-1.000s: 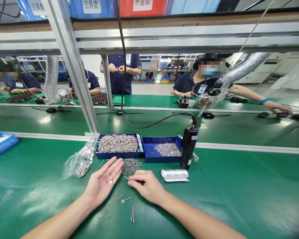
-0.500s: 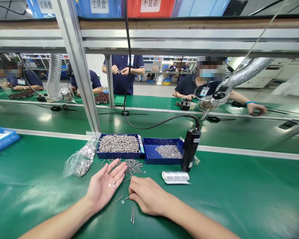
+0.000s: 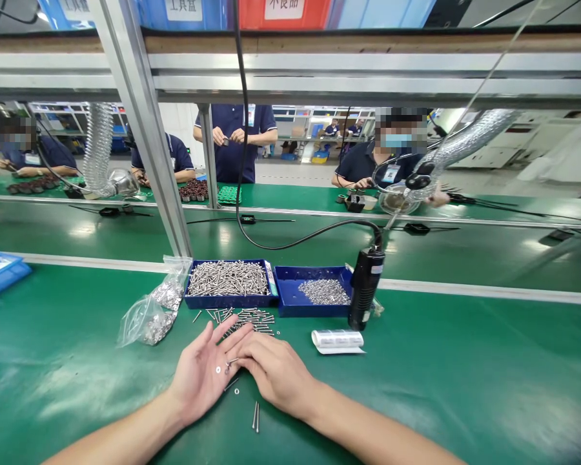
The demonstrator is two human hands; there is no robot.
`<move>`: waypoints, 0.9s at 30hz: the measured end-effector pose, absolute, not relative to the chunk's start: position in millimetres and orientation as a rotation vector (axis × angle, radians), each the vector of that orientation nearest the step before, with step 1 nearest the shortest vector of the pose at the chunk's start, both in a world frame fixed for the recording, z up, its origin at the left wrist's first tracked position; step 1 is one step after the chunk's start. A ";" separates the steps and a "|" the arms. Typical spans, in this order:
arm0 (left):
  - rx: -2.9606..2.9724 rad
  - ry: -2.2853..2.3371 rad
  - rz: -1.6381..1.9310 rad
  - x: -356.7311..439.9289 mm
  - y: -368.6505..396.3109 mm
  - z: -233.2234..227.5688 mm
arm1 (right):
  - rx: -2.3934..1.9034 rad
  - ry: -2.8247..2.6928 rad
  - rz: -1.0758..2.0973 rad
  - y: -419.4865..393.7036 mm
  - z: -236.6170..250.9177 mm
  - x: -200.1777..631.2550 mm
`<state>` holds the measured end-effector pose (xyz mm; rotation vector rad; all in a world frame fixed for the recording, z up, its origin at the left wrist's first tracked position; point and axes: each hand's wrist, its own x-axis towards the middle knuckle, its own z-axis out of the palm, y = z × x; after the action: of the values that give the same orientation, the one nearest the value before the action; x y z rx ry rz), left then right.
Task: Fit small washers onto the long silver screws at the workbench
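Left hand (image 3: 208, 374) open, palm up, cradling small silver washer (image 3: 217, 370); right hand (image 3: 271, 371) pinches thin steel screw (image 3: 231, 364) beside it. Threading step; next needs fine alignment.

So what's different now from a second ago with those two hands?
The right hand slid left from the table and now brings a screw to the left hand, fingertips touching the open palm. One washer shows on the palm now, where there were several. The left hand stays palm up; the trays and bag haven't moved.

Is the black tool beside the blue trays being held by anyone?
No, the black tool stands alone beside the blue tray; both hands are down by the loose screws.
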<state>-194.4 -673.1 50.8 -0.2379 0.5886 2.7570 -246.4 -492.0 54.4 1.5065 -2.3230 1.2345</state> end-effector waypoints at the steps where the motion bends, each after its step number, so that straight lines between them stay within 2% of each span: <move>1: -0.249 0.584 2.757 -194.5 -672.9 51.2 | 1.516 -2.322 1.177 -492.3 53.1 -246.6; 9: -0.274 0.594 2.739 -192.7 -671.2 49.6 | 1.656 -2.268 0.712 -493.4 49.3 -242.8; 14: -0.303 0.629 2.714 -193.4 -671.3 50.5 | 1.674 -2.242 0.590 -493.2 52.1 -243.3; 17: -0.309 0.637 2.732 -193.8 -672.2 52.0 | 1.662 -2.275 0.624 -494.1 48.5 -245.4; 22: -0.314 0.666 2.702 -192.7 -672.4 54.2 | 1.508 -2.438 1.068 -501.2 45.2 -236.4; 27: -0.326 0.704 2.768 -196.1 -673.4 56.2 | 1.036 -2.650 1.921 -510.6 39.8 -229.3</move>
<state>-196.1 -673.4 56.2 -0.3263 0.7045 2.7677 -229.3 -510.6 39.8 1.0363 -2.6496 1.9210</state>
